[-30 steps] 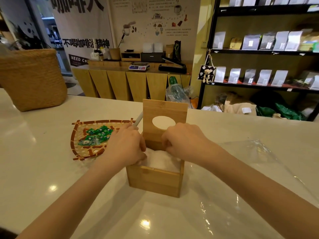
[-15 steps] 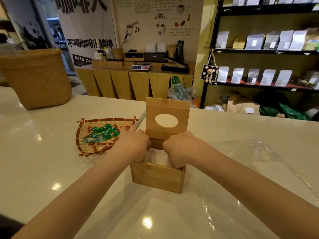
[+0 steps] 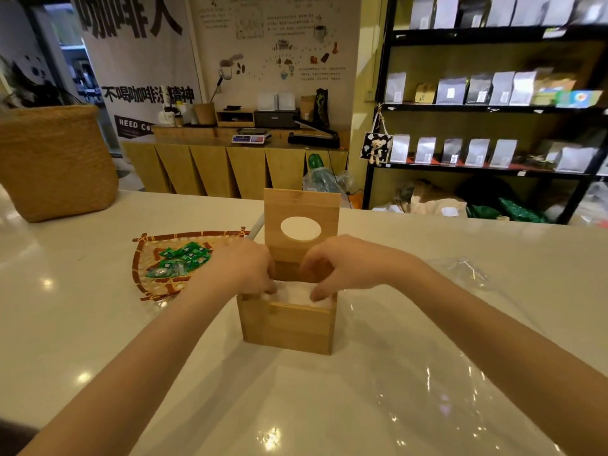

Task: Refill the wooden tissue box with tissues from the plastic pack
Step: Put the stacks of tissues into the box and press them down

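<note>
The wooden tissue box [image 3: 287, 327] stands on the white counter in front of me, its lid [image 3: 301, 222] with an oval hole swung upright at the back. White tissues [image 3: 297, 294] fill the open top. My left hand [image 3: 241, 269] rests at the box's left rim, fingertips on the tissues. At the right rim my right hand [image 3: 342, 266] has its fingers curled down onto the stack. The clear plastic pack [image 3: 437, 383] lies flattened and empty on the counter to the right.
A woven tray [image 3: 148, 258] of green wrapped sweets lies left of the box, touching distance from my left hand. A large straw basket [image 3: 54, 162] stands at the far left. Shelves of pouches and a wooden sideboard are beyond the counter's far edge.
Both hands have lifted slightly and spread to the box's sides, so more of the white tissue stack shows between them. The box has not moved.
</note>
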### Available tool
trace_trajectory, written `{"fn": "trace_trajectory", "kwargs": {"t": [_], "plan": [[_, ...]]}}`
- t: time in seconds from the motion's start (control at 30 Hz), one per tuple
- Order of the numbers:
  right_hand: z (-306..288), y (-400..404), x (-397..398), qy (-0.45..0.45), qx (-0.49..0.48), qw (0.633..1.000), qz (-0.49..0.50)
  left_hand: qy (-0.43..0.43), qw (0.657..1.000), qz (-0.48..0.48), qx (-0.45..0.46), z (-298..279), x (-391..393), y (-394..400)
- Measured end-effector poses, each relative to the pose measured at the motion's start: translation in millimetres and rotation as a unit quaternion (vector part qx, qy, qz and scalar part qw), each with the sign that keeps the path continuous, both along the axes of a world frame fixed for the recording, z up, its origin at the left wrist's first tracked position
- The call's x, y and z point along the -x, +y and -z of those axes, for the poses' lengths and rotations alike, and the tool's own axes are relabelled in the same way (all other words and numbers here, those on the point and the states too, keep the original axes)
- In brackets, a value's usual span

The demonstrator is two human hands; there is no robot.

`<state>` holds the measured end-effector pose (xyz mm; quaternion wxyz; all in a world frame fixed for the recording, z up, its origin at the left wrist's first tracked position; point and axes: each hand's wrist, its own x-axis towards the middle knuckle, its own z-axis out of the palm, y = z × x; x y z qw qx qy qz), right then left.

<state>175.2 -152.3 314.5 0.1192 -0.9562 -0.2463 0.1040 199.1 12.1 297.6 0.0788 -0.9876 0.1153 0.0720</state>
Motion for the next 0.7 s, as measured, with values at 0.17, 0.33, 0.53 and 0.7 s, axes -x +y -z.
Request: {"fn": "trace_trajectory", "kwargs": {"t": [0.17, 0.33, 0.53, 0.7], "plan": [[-20, -48, 32, -0.033, -0.177, 0.980, 0.089, -0.171, 0.978, 0.029, 0.115, -32, 46, -28], [-9, -96, 81, -0.102, -0.206, 0.950, 0.211, -0.113, 0.928, 0.249, 0.253, -28, 101, -84], [20, -138, 169, -0.120, -0.226, 0.904, 0.342, -0.007, 0.854, 0.459, 0.244, 33, 114, -146], [42, -159, 231, -0.117, -0.216, 0.885, 0.397, 0.027, 0.823, 0.536, 0.187, 80, 114, -181]]}}
